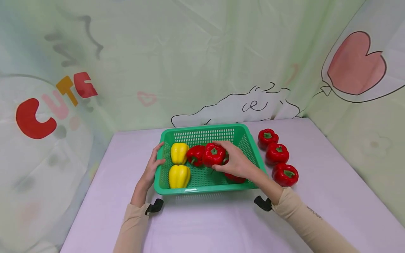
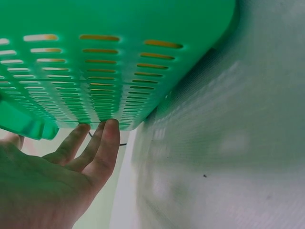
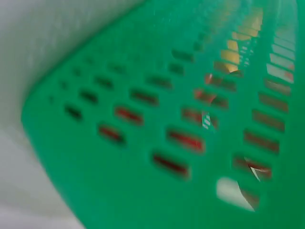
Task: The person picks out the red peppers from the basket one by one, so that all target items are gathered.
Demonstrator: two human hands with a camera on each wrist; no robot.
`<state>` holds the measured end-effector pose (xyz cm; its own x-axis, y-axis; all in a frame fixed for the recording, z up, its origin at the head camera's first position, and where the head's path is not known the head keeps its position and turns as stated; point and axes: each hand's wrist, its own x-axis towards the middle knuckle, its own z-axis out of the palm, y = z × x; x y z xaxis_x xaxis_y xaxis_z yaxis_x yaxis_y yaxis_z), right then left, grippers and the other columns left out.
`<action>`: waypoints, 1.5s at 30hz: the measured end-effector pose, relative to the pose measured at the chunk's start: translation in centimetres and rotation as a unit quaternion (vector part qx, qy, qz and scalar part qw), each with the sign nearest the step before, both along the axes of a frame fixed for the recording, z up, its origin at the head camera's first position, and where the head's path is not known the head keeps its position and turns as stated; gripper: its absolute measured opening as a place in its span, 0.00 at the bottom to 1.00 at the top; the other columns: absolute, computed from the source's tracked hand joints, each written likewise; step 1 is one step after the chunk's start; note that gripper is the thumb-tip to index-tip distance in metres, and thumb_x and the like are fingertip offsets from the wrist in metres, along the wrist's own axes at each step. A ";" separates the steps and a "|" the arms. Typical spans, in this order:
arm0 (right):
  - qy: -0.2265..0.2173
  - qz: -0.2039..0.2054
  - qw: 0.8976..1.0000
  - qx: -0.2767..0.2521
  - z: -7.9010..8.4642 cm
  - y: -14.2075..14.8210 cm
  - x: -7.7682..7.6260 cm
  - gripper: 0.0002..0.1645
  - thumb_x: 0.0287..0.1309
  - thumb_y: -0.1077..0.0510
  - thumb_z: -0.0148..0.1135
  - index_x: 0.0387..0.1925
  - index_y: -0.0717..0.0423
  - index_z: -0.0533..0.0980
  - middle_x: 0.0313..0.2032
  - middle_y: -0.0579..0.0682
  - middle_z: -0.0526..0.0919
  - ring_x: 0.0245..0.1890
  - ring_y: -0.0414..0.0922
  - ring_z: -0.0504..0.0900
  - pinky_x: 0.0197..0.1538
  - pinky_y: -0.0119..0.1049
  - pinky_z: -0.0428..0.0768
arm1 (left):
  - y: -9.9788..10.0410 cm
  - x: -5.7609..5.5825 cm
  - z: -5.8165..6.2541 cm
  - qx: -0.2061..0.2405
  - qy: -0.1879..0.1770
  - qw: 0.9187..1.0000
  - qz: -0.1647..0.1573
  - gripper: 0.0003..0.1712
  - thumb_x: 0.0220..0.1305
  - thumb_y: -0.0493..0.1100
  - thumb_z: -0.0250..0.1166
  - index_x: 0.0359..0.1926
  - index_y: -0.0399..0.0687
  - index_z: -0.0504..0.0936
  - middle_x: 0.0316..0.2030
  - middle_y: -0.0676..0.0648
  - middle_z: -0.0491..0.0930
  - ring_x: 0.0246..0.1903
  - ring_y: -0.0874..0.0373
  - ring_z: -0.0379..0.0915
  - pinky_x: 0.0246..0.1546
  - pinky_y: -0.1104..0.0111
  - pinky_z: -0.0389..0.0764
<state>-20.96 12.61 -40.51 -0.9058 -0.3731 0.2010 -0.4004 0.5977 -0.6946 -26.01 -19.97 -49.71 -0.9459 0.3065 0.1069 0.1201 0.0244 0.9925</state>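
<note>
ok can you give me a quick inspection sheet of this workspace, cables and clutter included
Surface: pale lilac table
Job's things: green basket holding two yellow peppers and red peppers, partly hidden; three more red peppers lined up to its right
Clutter: nothing seen
Hands: left hand touches the basket's left side; right hand grips one red pepper at the basket
Cables: nothing seen
Surroundings: printed cloth backdrop with drawings and letters
</note>
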 end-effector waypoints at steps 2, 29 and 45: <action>0.004 -0.007 1.000 0.008 0.4 0.5 -0.4 0.49 0.46 0.58 0.76 0.69 0.60 0.63 0.63 0.60 0.71 0.61 0.58 0.70 0.51 0.55 0.79 | 0.0 -0.1 -0.1 -0.001 0.000 1.000 0.001 0.40 0.68 0.38 0.47 0.77 0.55 0.46 0.77 0.41 0.41 0.70 0.38 0.49 0.63 0.42 0.60; -0.018 -0.122 0.992 -0.037 3.9 9.9 -5.5 0.50 0.54 0.56 0.71 0.74 0.55 0.57 0.66 0.63 0.65 0.62 0.63 0.66 0.52 0.60 0.77 | 0.0 0.0 -0.2 0.004 0.003 1.000 -0.001 0.39 0.68 0.38 0.47 0.78 0.54 0.45 0.77 0.41 0.40 0.72 0.39 0.45 0.65 0.42 0.57; 0.000 -0.236 0.972 0.007 4.5 16.7 -8.1 0.51 0.57 0.54 0.69 0.75 0.58 0.54 0.66 0.68 0.62 0.63 0.67 0.62 0.49 0.57 0.76 | 0.1 -0.1 -0.1 0.007 0.001 1.000 0.000 0.39 0.68 0.38 0.47 0.77 0.55 0.46 0.76 0.41 0.42 0.71 0.40 0.47 0.65 0.43 0.57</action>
